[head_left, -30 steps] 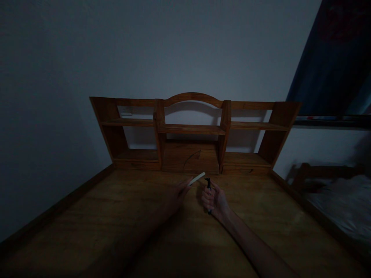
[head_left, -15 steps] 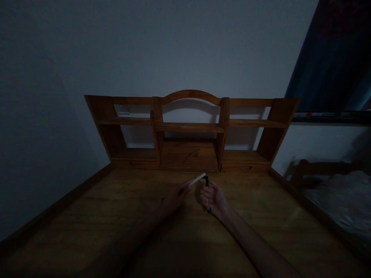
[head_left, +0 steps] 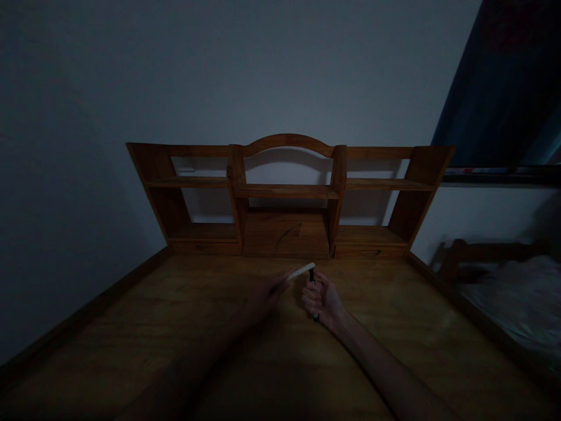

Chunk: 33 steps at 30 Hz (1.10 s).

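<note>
The slim stick (head_left: pixel 301 270) is pale, nearly white, and the small tool (head_left: pixel 312 283) beside it is black. Desk (head_left: pixel 131 327) and shelf unit (head_left: pixel 287 199) are warm orange-brown wood against a grey-white wall (head_left: pixel 263 70).

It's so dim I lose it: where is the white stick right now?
In the head view, the white stick is in the left hand, mid-desk, its tip meeting the dark tool in the right hand.
</note>
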### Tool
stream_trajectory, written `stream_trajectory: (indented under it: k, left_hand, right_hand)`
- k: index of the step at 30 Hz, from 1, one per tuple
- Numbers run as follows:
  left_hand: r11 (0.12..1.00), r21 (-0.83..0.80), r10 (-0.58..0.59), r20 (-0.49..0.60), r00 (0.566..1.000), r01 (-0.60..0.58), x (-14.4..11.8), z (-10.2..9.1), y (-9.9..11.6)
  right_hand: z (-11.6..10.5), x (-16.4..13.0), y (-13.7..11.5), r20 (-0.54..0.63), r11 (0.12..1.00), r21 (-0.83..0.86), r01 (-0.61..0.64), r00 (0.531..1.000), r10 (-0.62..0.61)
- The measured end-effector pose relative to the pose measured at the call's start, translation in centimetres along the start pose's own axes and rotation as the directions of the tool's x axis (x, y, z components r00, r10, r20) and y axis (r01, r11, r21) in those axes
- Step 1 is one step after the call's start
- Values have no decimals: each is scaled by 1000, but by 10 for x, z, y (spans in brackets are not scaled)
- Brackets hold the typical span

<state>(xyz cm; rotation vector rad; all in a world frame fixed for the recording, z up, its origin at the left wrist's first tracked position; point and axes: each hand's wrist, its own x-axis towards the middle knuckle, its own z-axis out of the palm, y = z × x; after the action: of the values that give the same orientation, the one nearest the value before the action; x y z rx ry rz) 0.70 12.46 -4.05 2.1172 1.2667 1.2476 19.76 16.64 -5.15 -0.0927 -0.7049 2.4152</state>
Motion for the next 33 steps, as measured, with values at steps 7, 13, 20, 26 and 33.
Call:
stream_trajectory:
  k: [7,13,20,26,33]
  left_hand:
    - [999,48,-27,-2,1000,27,-1,3,0]
    - [999,39,-33,8,999,33,1,-2,-1]
    - [995,45,-89,-45,995,91,3,-8,-12]
    - [998,56,4,-1,1000,-4,1,-4,1]
    - [994,100,-34,-39,999,37,3,-4,-6]
  right_hand:
    - [-3,-1,-1,6,999,11,-42,999,42]
    - [-4,-3,-6,12,993,58,-98,995,98]
    - [3,-6,-7,-11,997,48,-60,998,61]
    - [1,-3,-2,12,996,63,-70,998,69]
    - [0,-4,-4,28,996,57,-65,998,63]
